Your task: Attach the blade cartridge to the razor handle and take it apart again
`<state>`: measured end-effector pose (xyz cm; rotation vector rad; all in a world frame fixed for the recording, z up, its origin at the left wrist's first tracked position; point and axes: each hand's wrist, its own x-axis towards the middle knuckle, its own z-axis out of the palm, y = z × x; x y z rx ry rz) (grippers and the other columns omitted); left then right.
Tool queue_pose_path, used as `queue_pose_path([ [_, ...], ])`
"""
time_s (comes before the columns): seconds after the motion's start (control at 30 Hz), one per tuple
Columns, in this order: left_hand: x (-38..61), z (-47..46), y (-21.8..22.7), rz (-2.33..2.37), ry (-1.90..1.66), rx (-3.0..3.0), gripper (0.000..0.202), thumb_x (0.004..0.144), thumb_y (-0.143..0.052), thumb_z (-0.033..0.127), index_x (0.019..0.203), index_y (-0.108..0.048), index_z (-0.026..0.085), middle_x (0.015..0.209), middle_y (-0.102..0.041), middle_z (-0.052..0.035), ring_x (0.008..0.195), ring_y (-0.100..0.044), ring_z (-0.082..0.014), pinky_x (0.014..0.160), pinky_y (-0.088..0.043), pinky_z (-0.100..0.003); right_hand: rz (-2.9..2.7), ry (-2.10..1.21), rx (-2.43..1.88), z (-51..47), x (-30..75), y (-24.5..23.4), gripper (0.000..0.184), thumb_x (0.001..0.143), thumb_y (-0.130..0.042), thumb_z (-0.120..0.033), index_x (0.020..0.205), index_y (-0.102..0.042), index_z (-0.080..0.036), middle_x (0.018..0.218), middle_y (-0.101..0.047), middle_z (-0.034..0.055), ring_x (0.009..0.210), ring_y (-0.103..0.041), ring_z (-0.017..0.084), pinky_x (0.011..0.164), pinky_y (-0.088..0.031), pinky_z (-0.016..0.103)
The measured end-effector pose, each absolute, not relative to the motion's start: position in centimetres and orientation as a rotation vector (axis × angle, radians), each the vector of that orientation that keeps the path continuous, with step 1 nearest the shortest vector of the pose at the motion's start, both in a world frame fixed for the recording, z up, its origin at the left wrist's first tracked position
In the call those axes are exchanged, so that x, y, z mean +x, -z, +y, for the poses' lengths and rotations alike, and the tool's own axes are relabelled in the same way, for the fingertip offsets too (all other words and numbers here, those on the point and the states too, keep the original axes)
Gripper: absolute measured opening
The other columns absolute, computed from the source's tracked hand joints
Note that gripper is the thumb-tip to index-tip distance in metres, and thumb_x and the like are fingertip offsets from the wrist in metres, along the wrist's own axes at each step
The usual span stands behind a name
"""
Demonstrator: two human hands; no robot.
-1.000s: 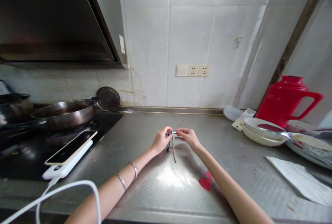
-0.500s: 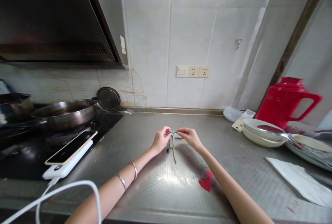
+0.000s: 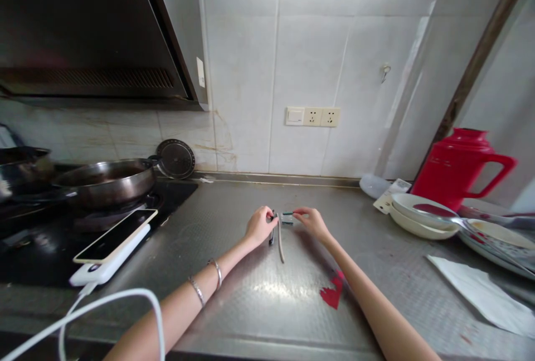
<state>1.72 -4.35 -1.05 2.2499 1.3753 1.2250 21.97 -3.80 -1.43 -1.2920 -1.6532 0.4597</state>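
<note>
My left hand (image 3: pixel 259 226) is closed in a pinch above the metal counter, its fingertips on a small dark object (image 3: pixel 274 215) too small to name. Just below those fingers lies a short black piece (image 3: pixel 271 237). A thin beige cord-like strip (image 3: pixel 281 244) runs toward me between the hands. My right hand (image 3: pixel 312 223) pinches the right end of a small thin green stick-like piece (image 3: pixel 288 214). Directly beneath it a small clear piece with a dark green edge (image 3: pixel 287 220) rests on the counter.
A red heart-shaped cutout (image 3: pixel 332 292) lies near my right forearm. At left are a phone (image 3: pixel 117 235) on a white power bank (image 3: pixel 111 266) with a cable, and a steel pan (image 3: pixel 106 185) on the stove. Stacked dishes (image 3: pixel 424 222), a red thermos (image 3: pixel 455 166) and white paper (image 3: pixel 480 294) are right.
My hands have moved apart. The green piece, earlier between both hands' fingertips, is now in my right hand only, and my left fingers are at a small dark object.
</note>
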Motion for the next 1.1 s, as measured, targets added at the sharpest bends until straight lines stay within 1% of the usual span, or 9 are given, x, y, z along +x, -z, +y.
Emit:
queue_pose_path([
  [0.1,1.6,-4.7,0.9,1.556,-1.001,2.23,0.026,0.077,-0.054,0.044,0.075,-0.057,0.018,0.069,-0.062,-0.0015,0.063,-0.057,-0.015,0.059,-0.039,-0.024,-1.662,-0.419,-1.363,-3.4,22.4,2.2,0.019,0.069,-0.057,-0.03,0.074,-0.072,-0.019,0.081,-0.072,0.0079,0.08,-0.063,0.023,0.077,-0.044,0.033],
  [0.3,1.7,-5.2,0.7,1.716,-0.728,2.262,0.034,0.076,-0.052,0.051,0.073,-0.062,0.019,0.07,-0.066,-0.0051,0.066,-0.061,-0.0183,0.058,-0.038,-0.024,-1.657,-0.384,-1.402,-2.9,22.1,2.9,0.018,0.068,-0.058,-0.029,0.072,-0.072,-0.019,0.082,-0.072,0.0076,0.082,-0.063,0.023,0.079,-0.044,0.032],
  [0.53,1.8,-5.2,1.0,1.75,-0.635,2.291,0.031,0.075,-0.053,0.046,0.071,-0.065,0.018,0.073,-0.068,-0.0082,0.07,-0.064,-0.0223,0.059,-0.039,-0.026,-1.67,-0.375,-1.403,-2.6,21.9,3.4,0.021,0.07,-0.056,-0.031,0.075,-0.072,-0.018,0.084,-0.071,0.0081,0.083,-0.063,0.023,0.078,-0.044,0.032],
  [0.7,1.9,-5.3,0.8,1.757,-0.616,2.279,0.029,0.075,-0.052,0.044,0.071,-0.065,0.018,0.074,-0.069,-0.0083,0.072,-0.064,-0.0215,0.06,-0.04,-0.025,-1.625,-0.389,-1.385,-2.2,21.9,3.6,0.023,0.071,-0.056,-0.032,0.077,-0.072,-0.018,0.084,-0.071,0.0082,0.084,-0.063,0.023,0.081,-0.044,0.032],
  [0.93,2.0,-5.5,0.8,1.771,-0.617,2.301,0.027,0.075,-0.052,0.042,0.072,-0.066,0.018,0.075,-0.069,-0.0097,0.072,-0.064,-0.0228,0.062,-0.042,-0.027,-1.672,-0.35,-1.399,-1.9,21.8,4.3,0.02,0.069,-0.057,-0.031,0.076,-0.071,-0.019,0.082,-0.07,0.0061,0.08,-0.061,0.021,0.077,-0.044,0.03],
  [1.1,2.1,-5.7,0.6,1.788,-0.58,2.346,0.027,0.075,-0.051,0.04,0.073,-0.065,0.018,0.074,-0.068,-0.0101,0.071,-0.064,-0.0239,0.061,-0.042,-0.028,-1.768,-0.271,-1.421,-1.8,22.0,4.6,0.025,0.073,-0.053,-0.031,0.081,-0.072,-0.018,0.081,-0.068,0.0074,0.076,-0.059,0.019,0.072,-0.043,0.028],
])
